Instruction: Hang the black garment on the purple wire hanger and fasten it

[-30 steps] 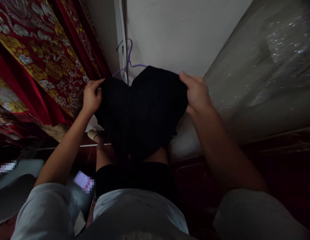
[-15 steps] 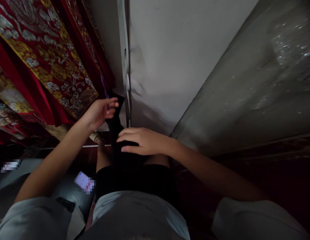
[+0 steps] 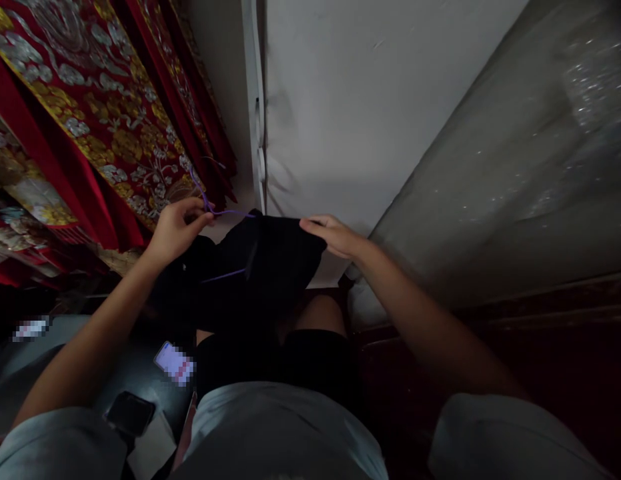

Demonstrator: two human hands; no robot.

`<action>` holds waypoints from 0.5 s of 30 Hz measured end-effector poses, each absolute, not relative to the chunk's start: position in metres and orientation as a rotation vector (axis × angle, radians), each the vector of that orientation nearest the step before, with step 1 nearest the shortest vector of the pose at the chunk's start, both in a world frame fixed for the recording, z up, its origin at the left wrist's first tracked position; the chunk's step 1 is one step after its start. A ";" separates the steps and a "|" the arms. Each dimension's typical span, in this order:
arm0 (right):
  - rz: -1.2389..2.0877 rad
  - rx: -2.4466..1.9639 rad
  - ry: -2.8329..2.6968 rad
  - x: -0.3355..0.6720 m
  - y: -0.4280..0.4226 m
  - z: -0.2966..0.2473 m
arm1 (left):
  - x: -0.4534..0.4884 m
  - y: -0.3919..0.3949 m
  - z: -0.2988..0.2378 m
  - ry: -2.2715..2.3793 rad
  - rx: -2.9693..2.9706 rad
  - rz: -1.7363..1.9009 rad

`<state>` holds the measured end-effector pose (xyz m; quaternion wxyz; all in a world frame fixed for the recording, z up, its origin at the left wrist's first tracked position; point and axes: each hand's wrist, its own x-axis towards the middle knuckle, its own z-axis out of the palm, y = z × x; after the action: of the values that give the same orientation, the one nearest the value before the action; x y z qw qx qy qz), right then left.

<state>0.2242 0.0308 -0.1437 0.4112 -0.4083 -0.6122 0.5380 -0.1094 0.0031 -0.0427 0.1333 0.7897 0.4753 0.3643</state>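
Black cloth [image 3: 285, 267] is spread above my lap and hangs down over my thighs. My right hand [image 3: 333, 235] pinches its upper right edge between thumb and fingers. At the left, my left hand [image 3: 177, 227] has its fingers closed on a thin purple cord [image 3: 230, 212]. That cord runs from the fingers to the cloth's top edge, and a loose end rises above the hand. Another stretch of purple shows across the middle of the cloth. Folds hide how the cord is joined to the fabric.
Red cloth embroidered in gold and silver [image 3: 125, 133] hangs at the left. A white panel [image 3: 380, 100] stands ahead, with a plastic-covered surface [image 3: 530, 173] to its right. Beside my left leg lie a lit phone [image 3: 175, 363] and a dark object [image 3: 131, 413] on a seat.
My right hand has moved up and right and now grips the cloth's edge. The black cloth has been raised and spread wider. My left hand has shifted left, drawing the purple cord out.
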 end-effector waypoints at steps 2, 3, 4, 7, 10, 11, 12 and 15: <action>1.219 -1.011 -1.342 0.221 0.040 -0.135 | -0.110 0.009 -0.049 1.392 2.314 1.311; 1.150 -0.994 -1.275 0.219 0.046 -0.129 | -0.109 0.010 -0.052 1.399 2.330 1.459; 1.086 -0.964 -1.222 0.216 0.054 -0.122 | -0.108 0.010 -0.057 1.398 2.348 1.625; 0.950 -0.800 -1.098 0.206 0.079 -0.104 | -0.099 0.004 -0.078 1.346 2.402 2.041; 0.886 -0.654 -0.956 0.200 0.092 -0.093 | -0.083 -0.001 -0.112 1.282 2.576 1.940; 0.873 -0.632 -0.905 0.201 0.092 -0.092 | -0.078 0.000 -0.123 1.279 2.620 1.810; 0.862 -0.620 -0.859 0.202 0.090 -0.093 | -0.073 0.002 -0.134 1.278 2.637 1.684; 0.811 -0.636 -0.839 0.212 0.078 -0.103 | -0.063 0.015 -0.158 1.332 2.571 1.303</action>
<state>0.2120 0.0782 -0.1031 0.7873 -0.2950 -0.3893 0.3763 -0.0630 0.0150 -0.1583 -0.0169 0.8096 0.4196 0.4102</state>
